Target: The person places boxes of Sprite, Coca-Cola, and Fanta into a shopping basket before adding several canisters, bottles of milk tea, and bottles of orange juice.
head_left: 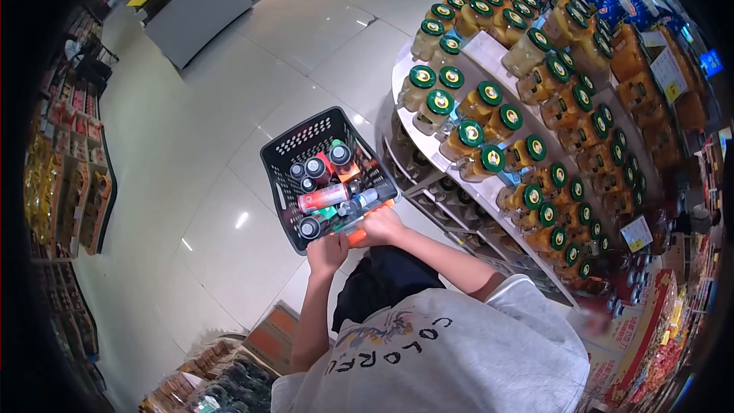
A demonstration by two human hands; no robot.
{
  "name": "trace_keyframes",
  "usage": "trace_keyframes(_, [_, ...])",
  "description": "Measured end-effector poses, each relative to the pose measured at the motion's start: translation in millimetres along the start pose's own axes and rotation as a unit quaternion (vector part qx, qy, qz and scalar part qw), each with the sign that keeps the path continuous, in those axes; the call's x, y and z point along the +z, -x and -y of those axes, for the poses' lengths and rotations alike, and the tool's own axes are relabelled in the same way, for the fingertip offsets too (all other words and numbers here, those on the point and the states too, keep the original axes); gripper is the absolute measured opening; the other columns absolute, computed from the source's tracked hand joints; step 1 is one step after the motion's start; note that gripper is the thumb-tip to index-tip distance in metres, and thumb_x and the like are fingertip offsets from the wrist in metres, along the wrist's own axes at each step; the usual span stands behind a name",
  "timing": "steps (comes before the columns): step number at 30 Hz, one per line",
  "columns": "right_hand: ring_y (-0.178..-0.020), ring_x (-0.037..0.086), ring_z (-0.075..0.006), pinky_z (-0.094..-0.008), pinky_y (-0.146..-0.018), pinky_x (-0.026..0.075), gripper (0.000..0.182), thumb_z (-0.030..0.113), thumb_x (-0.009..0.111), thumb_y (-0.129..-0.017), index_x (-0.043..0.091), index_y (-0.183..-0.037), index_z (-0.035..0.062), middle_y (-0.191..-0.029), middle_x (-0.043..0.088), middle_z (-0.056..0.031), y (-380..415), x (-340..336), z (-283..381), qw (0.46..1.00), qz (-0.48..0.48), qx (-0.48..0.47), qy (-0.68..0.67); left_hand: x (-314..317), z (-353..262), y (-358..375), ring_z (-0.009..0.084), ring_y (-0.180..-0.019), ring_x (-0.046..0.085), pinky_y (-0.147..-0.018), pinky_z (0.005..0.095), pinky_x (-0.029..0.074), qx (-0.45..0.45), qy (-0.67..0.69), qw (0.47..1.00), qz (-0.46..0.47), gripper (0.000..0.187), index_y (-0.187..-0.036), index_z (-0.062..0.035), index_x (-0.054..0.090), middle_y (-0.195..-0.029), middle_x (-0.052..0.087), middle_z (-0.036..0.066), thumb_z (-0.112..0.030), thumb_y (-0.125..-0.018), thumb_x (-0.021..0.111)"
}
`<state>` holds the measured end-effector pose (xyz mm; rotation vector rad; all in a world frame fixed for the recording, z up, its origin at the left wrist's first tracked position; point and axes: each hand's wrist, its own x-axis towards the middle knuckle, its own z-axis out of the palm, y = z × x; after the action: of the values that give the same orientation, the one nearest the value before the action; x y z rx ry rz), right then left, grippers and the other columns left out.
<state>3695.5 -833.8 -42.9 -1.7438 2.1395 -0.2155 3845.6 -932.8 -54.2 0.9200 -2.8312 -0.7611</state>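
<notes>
I hold a black plastic shopping basket [303,131] in front of my waist by its orange handle [357,238]. My left hand [328,252] is closed around the handle near the basket's front corner. Just to its right, my right hand [381,226] is wrapped round the same handle. Inside the basket lie a red can [323,198], a clear plastic bottle [358,204] and several dark-capped bottles [340,155]. Some of the contents overlap, so their kinds cannot be made out.
Close on the right stands a tiered, round-edged display [489,50] of green-lidded jars [440,103]. Packaged goods fill shelves [69,176] at far left. A grey counter [197,19] stands ahead on the shiny tiled floor [229,245]. Cartons [273,336] are near my left side.
</notes>
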Motion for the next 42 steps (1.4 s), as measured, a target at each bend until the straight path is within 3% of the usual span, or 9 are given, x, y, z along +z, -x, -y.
trace_keyframes(5, [-0.056,0.063,-0.0259,-0.0364,-0.054,0.05,0.048,0.058,0.066,-0.061,0.066,-0.063,0.0106,-0.057,0.061,-0.0083,-54,-6,-5,0.997,-0.042,0.04,-0.052,-31,29,-61,0.0318,-0.056,0.061,-0.055,0.0416,0.049,0.019,0.012,0.999,0.034,0.032,-0.063,-0.0054,0.064,-0.058,0.059,0.012,-0.028,-0.08,0.048])
trace_keyframes(11, [-0.058,0.063,-0.0231,-0.0349,-0.053,0.049,0.055,0.064,0.053,-0.07,0.067,-0.067,0.0104,-0.062,0.063,-0.0074,-130,-26,-22,0.999,0.034,0.028,0.029,-45,64,-136,0.0331,-0.055,0.059,-0.054,0.0435,0.048,0.039,-0.02,0.998,0.045,0.038,-0.058,-0.0063,0.061,-0.056,0.059,0.015,-0.031,-0.083,0.046])
trace_keyframes(12, [-0.058,0.063,-0.0234,-0.0352,-0.053,0.049,0.054,0.062,0.054,-0.07,0.066,-0.067,0.0102,-0.061,0.062,-0.0079,-139,-29,-22,0.999,0.034,0.039,0.006,-42,75,-146,0.0307,-0.046,0.057,-0.047,0.0409,0.048,0.1,-0.022,0.995,-0.004,0.035,-0.055,-0.0065,0.06,-0.051,0.057,0.013,-0.029,-0.08,0.05])
trace_keyframes(16, [-0.058,0.062,-0.0263,-0.0363,-0.053,0.049,0.045,0.054,0.065,-0.063,0.064,-0.062,0.0088,-0.057,0.06,-0.0102,-176,-43,-38,0.998,-0.05,0.038,-0.023,-51,92,-192,0.0305,-0.047,0.057,-0.046,0.0399,0.047,0.1,-0.02,0.995,0.019,0.035,-0.055,-0.0058,0.058,-0.052,0.056,0.012,-0.028,-0.081,0.049])
trace_keyframes(19, [-0.058,0.062,-0.0267,-0.0366,-0.054,0.05,0.043,0.052,0.067,-0.061,0.064,-0.062,0.009,-0.057,0.06,-0.0105,-206,-51,-50,0.995,-0.051,0.064,-0.055,-60,101,-228,0.0307,-0.049,0.057,-0.047,0.0405,0.046,0.104,0.001,0.994,0.023,0.035,-0.057,-0.005,0.059,-0.053,0.056,0.012,-0.028,-0.081,0.049])
trace_keyframes(27, [-0.055,0.061,-0.026,-0.0369,-0.055,0.049,0.042,0.051,0.068,-0.06,0.067,-0.068,0.0103,-0.057,0.06,-0.0095,-269,-79,-75,0.984,-0.025,0.149,-0.092,-77,119,-312,0.0308,-0.048,0.056,-0.045,0.0409,0.043,0.157,0.038,0.986,0.048,0.032,-0.058,-0.0063,0.06,-0.053,0.055,0.013,-0.026,-0.081,0.051])
trace_keyframes(36, [-0.048,0.059,-0.0222,-0.0338,-0.047,0.045,0.041,0.053,0.064,-0.06,0.062,-0.059,0.0121,-0.05,0.057,-0.0072,-331,-88,-96,0.969,-0.123,0.213,-0.035,-88,141,-402,0.0304,-0.046,0.053,-0.043,0.0405,0.042,0.251,0.033,0.964,0.085,0.031,-0.056,-0.0066,0.057,-0.05,0.052,0.012,-0.026,-0.08,0.053])
trace_keyframes(40, [-0.05,0.059,-0.0249,-0.0353,-0.047,0.046,0.041,0.053,0.064,-0.06,0.061,-0.056,0.012,-0.05,0.055,-0.0067,-359,-98,-110,0.958,-0.164,0.233,-0.03,-97,145,-447,0.0307,-0.045,0.053,-0.043,0.0413,0.041,0.276,0.068,0.955,0.085,0.032,-0.055,-0.0073,0.055,-0.05,0.051,0.012,-0.025,-0.081,0.052])
trace_keyframes(42, [-0.05,0.059,-0.0248,-0.0357,-0.047,0.046,0.041,0.053,0.064,-0.06,0.061,-0.056,0.012,-0.05,0.055,-0.0065,-371,-102,-117,0.956,-0.142,0.251,-0.044,-98,148,-464,0.0309,-0.045,0.054,-0.043,0.0413,0.041,0.284,0.071,0.952,0.095,0.032,-0.055,-0.0072,0.055,-0.05,0.052,0.012,-0.025,-0.081,0.052])
